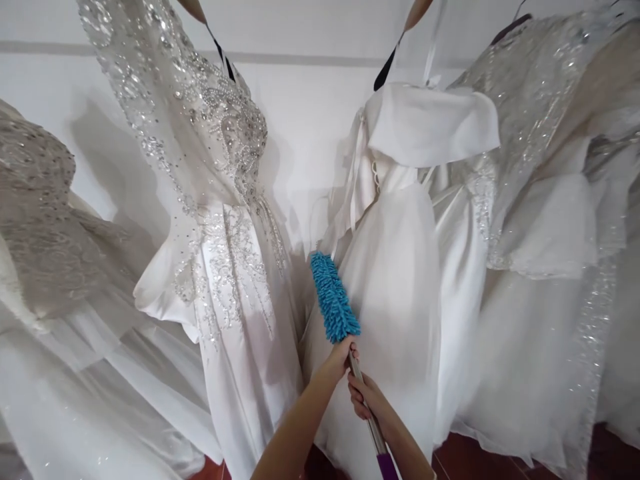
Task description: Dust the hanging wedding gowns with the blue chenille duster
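A duster with a blue microfiber head (334, 297) and a metal pole with a purple grip points away from me, tilted up and to the left. Just below the blue head, my left hand (342, 355) is closed round the pole. My right hand (367, 398) wraps the pole a little lower down. Behind the duster hangs a plain white off-shoulder gown (400, 240); whether the blue head touches it, I cannot tell. To the left of the head is a white gown with a beaded, sequined bodice (225, 133).
Another embellished gown (37, 220) fills the far left. More sparkling white gowns (540, 220) crowd the right side. Behind them stands a white wall (310, 120) with a grey line across it. Skirts reach down near a dark red floor (470, 457).
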Tool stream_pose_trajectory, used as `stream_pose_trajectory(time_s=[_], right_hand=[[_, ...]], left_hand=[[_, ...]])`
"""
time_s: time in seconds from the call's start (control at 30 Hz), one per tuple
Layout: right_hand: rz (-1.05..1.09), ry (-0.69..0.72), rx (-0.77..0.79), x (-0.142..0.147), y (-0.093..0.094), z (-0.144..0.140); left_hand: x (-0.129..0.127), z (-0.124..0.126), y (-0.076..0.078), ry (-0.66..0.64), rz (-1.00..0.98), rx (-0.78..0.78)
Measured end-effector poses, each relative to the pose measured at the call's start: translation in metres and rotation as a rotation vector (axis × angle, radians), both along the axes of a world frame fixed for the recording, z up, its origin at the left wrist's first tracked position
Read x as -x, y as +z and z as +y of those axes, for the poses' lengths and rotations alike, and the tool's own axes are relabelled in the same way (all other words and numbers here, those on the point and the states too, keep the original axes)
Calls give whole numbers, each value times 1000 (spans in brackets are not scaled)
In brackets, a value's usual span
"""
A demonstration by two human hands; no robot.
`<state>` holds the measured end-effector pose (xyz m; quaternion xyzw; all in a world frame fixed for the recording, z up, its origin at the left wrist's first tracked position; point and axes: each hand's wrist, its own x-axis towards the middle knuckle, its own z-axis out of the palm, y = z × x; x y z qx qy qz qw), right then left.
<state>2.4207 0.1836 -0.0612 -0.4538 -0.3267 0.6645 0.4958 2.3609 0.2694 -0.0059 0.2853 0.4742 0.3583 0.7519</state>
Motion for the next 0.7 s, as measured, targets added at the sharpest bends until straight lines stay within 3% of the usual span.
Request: stream_pose_trajectory(time_s=[0.13, 0.27, 0.43, 0.6, 0.7], right_hand=[[-34, -56, 54, 16, -20, -5], [-45, -56, 84, 30, -16, -5], [26, -16, 1, 54, 25, -2], [96, 12, -82, 88, 73, 6], [151, 13, -111, 110, 90, 12]], left_hand=[[12, -7, -14, -35, 29, 41], [25, -5, -14, -46, 20, 50], [53, 12, 6, -81, -18, -5], [89, 26, 39, -82, -99, -247], [110, 33, 52, -54, -93, -344]])
